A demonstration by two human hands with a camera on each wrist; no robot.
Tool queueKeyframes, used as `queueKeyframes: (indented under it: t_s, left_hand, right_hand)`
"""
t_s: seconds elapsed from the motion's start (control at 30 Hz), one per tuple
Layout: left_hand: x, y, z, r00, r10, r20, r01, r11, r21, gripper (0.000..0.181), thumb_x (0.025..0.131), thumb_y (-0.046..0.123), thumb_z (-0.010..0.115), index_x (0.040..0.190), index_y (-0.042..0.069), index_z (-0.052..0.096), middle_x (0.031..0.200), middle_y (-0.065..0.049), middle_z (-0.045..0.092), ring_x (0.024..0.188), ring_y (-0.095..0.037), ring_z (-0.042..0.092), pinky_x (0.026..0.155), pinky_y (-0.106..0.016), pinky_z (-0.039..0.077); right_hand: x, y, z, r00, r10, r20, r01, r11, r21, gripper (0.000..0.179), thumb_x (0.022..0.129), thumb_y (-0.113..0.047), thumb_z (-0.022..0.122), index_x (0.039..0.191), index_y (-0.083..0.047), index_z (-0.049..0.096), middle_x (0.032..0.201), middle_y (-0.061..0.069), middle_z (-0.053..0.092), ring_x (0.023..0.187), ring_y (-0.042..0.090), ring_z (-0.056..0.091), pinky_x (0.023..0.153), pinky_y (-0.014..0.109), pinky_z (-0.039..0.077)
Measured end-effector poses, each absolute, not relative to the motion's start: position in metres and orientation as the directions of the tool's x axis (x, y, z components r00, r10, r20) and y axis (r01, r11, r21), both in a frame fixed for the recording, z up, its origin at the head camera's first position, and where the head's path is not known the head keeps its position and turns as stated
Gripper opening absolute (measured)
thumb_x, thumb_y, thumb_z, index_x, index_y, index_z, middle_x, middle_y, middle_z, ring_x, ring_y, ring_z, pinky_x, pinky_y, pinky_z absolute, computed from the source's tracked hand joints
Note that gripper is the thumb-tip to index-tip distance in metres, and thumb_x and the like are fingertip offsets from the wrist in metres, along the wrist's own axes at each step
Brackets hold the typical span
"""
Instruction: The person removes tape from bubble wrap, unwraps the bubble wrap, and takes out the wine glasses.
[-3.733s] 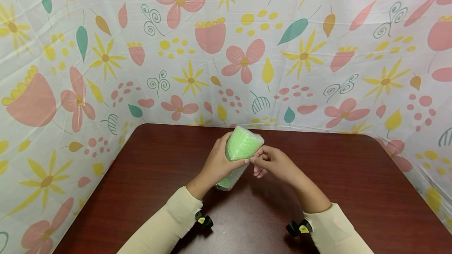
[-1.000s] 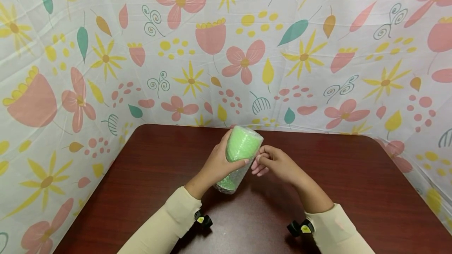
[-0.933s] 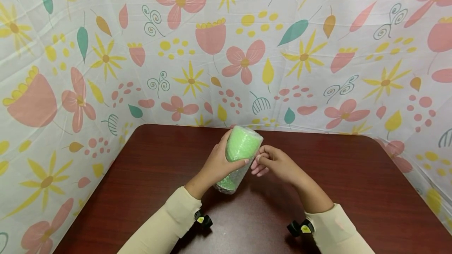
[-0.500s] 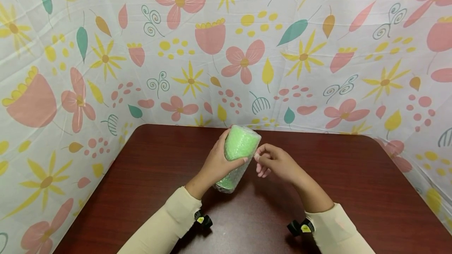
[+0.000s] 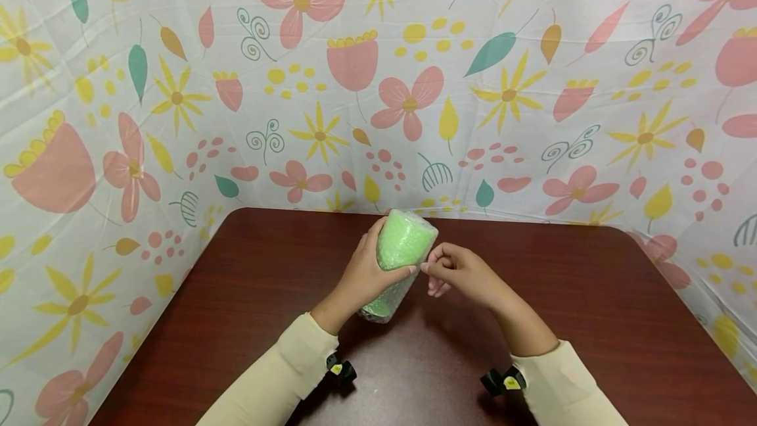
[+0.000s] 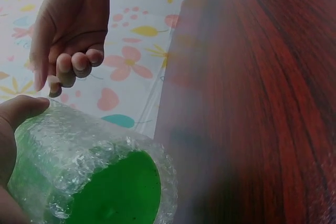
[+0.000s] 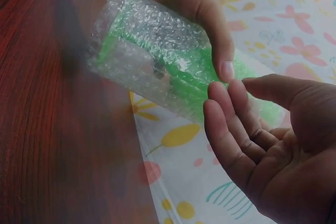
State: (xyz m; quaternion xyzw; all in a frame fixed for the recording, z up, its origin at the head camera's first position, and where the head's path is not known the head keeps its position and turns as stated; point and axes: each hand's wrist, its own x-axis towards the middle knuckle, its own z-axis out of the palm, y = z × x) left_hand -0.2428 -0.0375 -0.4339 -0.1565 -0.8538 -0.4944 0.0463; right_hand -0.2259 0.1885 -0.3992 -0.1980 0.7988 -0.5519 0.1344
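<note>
A green cylinder-shaped item [image 5: 405,242] is wrapped in clear bubble wrap [image 7: 149,24] and tilts over the middle of the table. My left hand [image 5: 367,268] grips it around the side, thumb lying across the front. One round green end [image 6: 118,192] shows through the wrap in the left wrist view. At the right edge of the bundle, my right hand [image 5: 464,275] has thumb and forefinger together in a pinch at the wrap, right by the left thumb tip. Its other fingers [image 7: 226,135] curl loosely. Whatever lies between those fingertips is hidden.
The dark red-brown wooden table [image 5: 266,261] has rounded far corners. A white cloth with flowers and leaves [image 5: 378,117] hangs behind it and along the sides. Black wrist cameras [image 5: 342,368] sit at both cream sleeves.
The right hand drew slightly away from the wrap half a second ago and has come back to its edge. The bundle has turned and shifted a little in the left hand's steady grip.
</note>
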Motion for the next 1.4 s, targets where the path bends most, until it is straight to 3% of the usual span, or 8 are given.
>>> queueKeyframes:
  t_s: [0.43,0.73,0.97,1.1,1.2,1.33,1.4]
  left_hand:
    - [-0.2417,-0.036,-0.4328,-0.947,0.221,0.232,0.313,0.477,0.821,0.104,0.076,0.049,0.085,0.157,0.043,0.02,0.145,-0.008,0.044,0.119,-0.027,0.054,0.095,-0.049,0.05]
    - [-0.2411,-0.0352,-0.4327,-0.952,0.209,0.225,0.3,0.483,0.822,0.105,0.075,0.048,0.086,0.157,0.043,0.021,0.144,-0.008,0.045,0.118,-0.026,0.054,0.094,-0.047,0.05]
    - [-0.2397,-0.0359,-0.431,-0.953,0.201,0.225,0.297,0.484,0.823,0.107,0.075,0.048,0.086,0.159,0.033,0.022,0.143,-0.01,0.044,0.117,-0.028,0.054,0.094,-0.048,0.05]
    - [-0.2399,-0.0367,-0.4315,-0.955,0.195,0.222,0.291,0.488,0.823,0.107,0.075,0.049,0.086,0.159,0.038,0.02,0.142,-0.01,0.045,0.116,-0.026,0.054,0.093,-0.047,0.05]
    - [-0.2405,-0.037,-0.4322,-0.954,0.2,0.224,0.295,0.489,0.821,0.107,0.075,0.049,0.086,0.158,0.041,0.019,0.14,-0.01,0.047,0.116,-0.025,0.054,0.093,-0.046,0.05]
    - [-0.2415,-0.0372,-0.4328,-0.952,0.204,0.227,0.301,0.497,0.814,0.108,0.075,0.05,0.086,0.159,0.038,0.02,0.139,-0.009,0.049,0.116,-0.025,0.055,0.092,-0.046,0.05]
    - [-0.2417,-0.0372,-0.4332,-0.953,0.201,0.226,0.298,0.502,0.812,0.108,0.075,0.05,0.086,0.159,0.034,0.02,0.139,-0.009,0.05,0.116,-0.026,0.055,0.092,-0.047,0.05]
  right_hand:
    - [-0.2277,0.1881,-0.4006,-0.867,-0.499,0.003,-0.177,0.302,-0.937,0.025,0.104,-0.014,0.055,0.108,0.01,0.051,0.079,0.017,0.069,0.073,0.023,0.074,0.07,0.054,0.059]
    - [-0.2265,0.1879,-0.4003,-0.86,-0.511,-0.005,-0.169,0.294,-0.941,0.023,0.105,-0.011,0.049,0.112,0.012,0.051,0.086,0.021,0.071,0.082,0.032,0.075,0.076,0.056,0.059]
    - [-0.2255,0.1883,-0.3998,-0.851,-0.526,-0.007,-0.17,0.288,-0.942,0.028,0.107,-0.013,0.048,0.118,0.013,0.048,0.099,0.026,0.072,0.093,0.036,0.074,0.078,0.048,0.061]
    - [-0.2251,0.1883,-0.3996,-0.848,-0.53,-0.009,-0.16,0.272,-0.949,0.028,0.107,-0.013,0.048,0.119,0.013,0.047,0.106,0.029,0.072,0.098,0.039,0.073,0.078,0.047,0.061]
    - [-0.2251,0.1885,-0.3993,-0.855,-0.518,-0.013,-0.162,0.29,-0.943,0.028,0.107,-0.014,0.051,0.117,0.012,0.049,0.098,0.026,0.073,0.088,0.035,0.075,0.076,0.05,0.061]
    - [-0.2249,0.1889,-0.3986,-0.872,-0.489,-0.023,-0.162,0.333,-0.929,0.025,0.105,-0.015,0.054,0.116,0.008,0.054,0.079,0.017,0.069,0.069,0.025,0.072,0.069,0.05,0.06]
    - [-0.2248,0.1889,-0.3983,-0.874,-0.486,-0.025,-0.16,0.335,-0.928,0.025,0.105,-0.015,0.055,0.116,0.007,0.054,0.077,0.015,0.068,0.067,0.025,0.071,0.067,0.05,0.06]
